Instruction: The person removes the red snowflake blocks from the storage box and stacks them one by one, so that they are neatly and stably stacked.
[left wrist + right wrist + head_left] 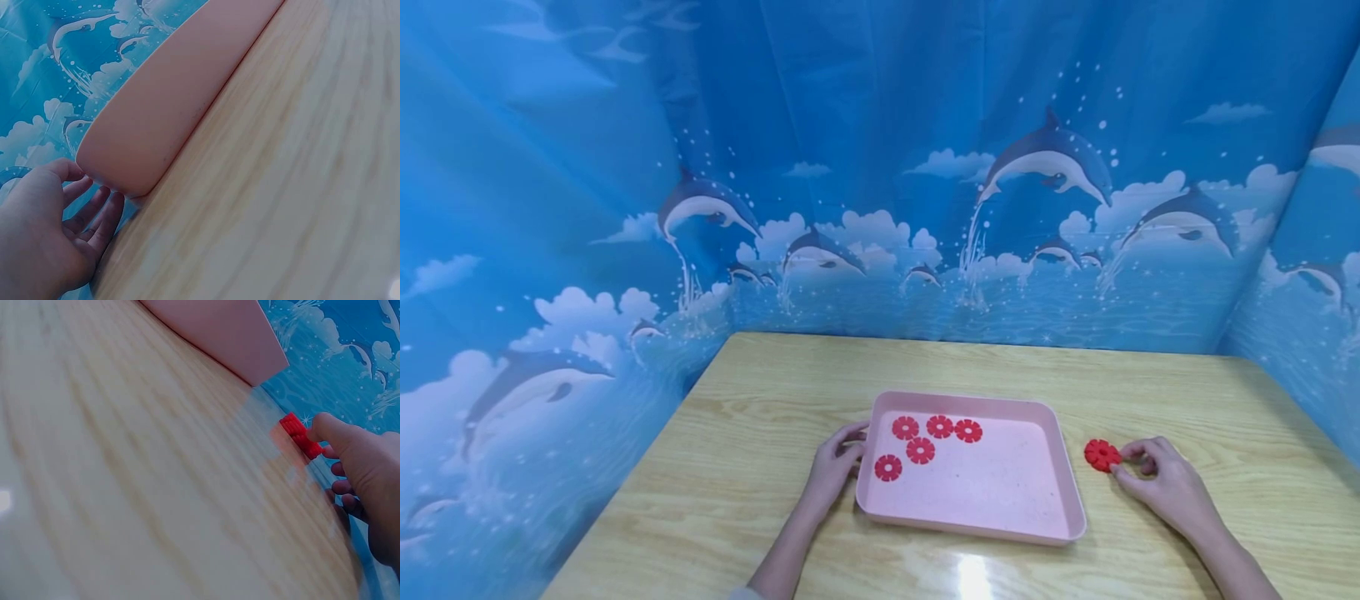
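At three o'clock off the pink tray (pixel 1000 487), your right hand (pixel 1172 490) pinches a notched red piece (pixel 1101 454), and at nine your left hand (pixel 832 468), fingers loosely bent, touches the tray's wall, with five red discs (pixel 912 457) inside between nine and twelve.

The head camera looks forward and down toward the dolphin backdrop (pixel 865 125), far enough back for the whole pink tray (pixel 992 492), at 5 o'clock. The wrist cameras sit low, close and tilted: left hand (pixel 37 231) at 8 o'clock in the left view, right hand (pixel 375 481) at 3 o'clock in the right. All 3 share the tray; head and right wrist share the red discs (pixel 301 436).
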The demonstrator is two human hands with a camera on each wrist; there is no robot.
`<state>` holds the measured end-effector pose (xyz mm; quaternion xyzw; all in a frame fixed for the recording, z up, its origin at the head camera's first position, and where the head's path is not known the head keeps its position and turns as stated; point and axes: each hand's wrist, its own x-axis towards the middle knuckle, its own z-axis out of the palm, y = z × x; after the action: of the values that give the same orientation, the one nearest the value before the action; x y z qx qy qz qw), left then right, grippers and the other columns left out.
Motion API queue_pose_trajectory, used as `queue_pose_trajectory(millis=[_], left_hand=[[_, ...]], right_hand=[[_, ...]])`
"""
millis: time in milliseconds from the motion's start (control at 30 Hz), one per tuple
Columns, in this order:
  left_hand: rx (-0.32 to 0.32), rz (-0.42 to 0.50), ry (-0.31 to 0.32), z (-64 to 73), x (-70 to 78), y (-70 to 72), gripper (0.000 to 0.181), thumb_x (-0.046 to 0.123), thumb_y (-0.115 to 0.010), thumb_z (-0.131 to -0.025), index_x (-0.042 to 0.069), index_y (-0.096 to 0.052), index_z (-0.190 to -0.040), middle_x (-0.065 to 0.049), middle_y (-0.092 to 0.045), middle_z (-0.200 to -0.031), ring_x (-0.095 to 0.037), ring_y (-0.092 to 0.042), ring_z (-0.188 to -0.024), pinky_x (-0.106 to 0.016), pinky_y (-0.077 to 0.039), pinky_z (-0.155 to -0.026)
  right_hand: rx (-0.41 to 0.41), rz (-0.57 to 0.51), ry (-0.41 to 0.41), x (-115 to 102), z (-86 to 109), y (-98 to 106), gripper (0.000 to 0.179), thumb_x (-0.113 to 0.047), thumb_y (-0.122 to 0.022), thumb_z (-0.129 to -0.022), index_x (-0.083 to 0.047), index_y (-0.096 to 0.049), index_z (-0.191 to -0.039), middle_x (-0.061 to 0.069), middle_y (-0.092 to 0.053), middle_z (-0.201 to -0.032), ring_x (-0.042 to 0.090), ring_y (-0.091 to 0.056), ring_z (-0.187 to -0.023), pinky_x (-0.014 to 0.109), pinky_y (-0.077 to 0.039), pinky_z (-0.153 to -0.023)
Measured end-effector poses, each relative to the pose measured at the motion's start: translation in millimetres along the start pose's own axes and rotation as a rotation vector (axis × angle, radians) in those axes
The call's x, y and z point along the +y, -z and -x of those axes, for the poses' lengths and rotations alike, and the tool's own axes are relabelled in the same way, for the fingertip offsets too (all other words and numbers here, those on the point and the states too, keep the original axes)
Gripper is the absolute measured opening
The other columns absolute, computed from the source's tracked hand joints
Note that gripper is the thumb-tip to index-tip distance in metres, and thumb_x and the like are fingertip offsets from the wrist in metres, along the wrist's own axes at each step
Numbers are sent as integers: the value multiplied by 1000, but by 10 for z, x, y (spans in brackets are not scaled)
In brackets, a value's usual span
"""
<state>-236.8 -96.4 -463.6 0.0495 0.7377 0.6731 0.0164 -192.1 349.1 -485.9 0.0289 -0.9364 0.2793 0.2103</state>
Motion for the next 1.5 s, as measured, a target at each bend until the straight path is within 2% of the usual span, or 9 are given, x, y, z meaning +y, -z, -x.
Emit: queue_pose_trajectory(millis=[100,200,467,667,833,967,1133,1300,1500], left_hand=[[4,-3,-3,17,32,0,37,2,-52,-86,-6,-52,-123,-21,-54,-110,-28,-58,-88,-30,-55,-62],[0,-10,-8,71,158,-8,37,0,-51,-86,-9,-51,-122,-23,-53,-109,-31,-57,-88,-30,-55,-62],[1,-15,-13,78,167,8,37,0,-51,-86,-9,-51,-122,-23,-53,-109,-31,-57,-88,-30,-55,-63],[1,-5,-5,80,178,15,37,0,-51,-86,-8,-51,-122,-22,-53,-109,-30,-57,-88,-31,-55,-64],[5,0,-6,80,171,26,37,0,-51,-86,-9,-51,-122,-23,-53,-110,-31,-57,-89,-31,-55,-63],[2,4,-8,82,165,31,37,-1,-51,-86,-10,-51,-122,-26,-52,-110,-34,-56,-89,-32,-56,-63],[-2,1,-6,83,162,24,37,0,-51,-86,-9,-51,-122,-25,-52,-110,-34,-57,-88,-31,-55,-63],[-1,3,-14,80,156,14,36,-1,-51,-86,-10,-51,-121,-25,-52,-109,-33,-57,-88,-29,-55,-61],[-1,5,-22,76,151,-5,36,-1,-52,-86,-10,-52,-120,-25,-53,-108,-33,-57,-86,-29,-55,-60]], right_hand=[[4,0,0,-12,-5,2,23,-19,-77,-71,-8,-64,-87,0,-54,-87,4,-48,-68,23,-42,-56],[18,-5,10,-21,-8,3,23,-18,-77,-71,-8,-64,-86,0,-54,-87,4,-47,-68,22,-41,-56],[68,-47,36,-69,-15,31,14,-10,-71,-75,-7,-63,-86,1,-52,-85,3,-47,-66,15,-38,-55],[82,-98,47,-268,-52,102,14,-8,-68,-79,-6,-62,-92,1,-51,-85,3,-45,-68,12,-39,-54],[29,-140,82,-627,-176,147,14,-7,-67,-80,-6,-61,-93,1,-52,-86,6,-46,-69,15,-41,-52],[-29,-159,108,-895,-288,104,14,-7,-67,-80,-5,-62,-93,1,-52,-84,8,-47,-66,20,-43,-51],[-111,-146,128,-1134,-408,-68,16,-12,-68,-80,-4,-61,-92,0,-53,-83,13,-48,-70,23,-44,-51],[-205,-116,107,-1345,-479,-286,20,-15,-70,-78,-3,-60,-91,2,-53,-84,16,-48,-71,25,-44,-55],[-285,-163,90,-1451,-500,-564,21,-10,-71,-76,-2,-61,-93,4,-55,-84,16,-49,-70,25,-47,-59]])
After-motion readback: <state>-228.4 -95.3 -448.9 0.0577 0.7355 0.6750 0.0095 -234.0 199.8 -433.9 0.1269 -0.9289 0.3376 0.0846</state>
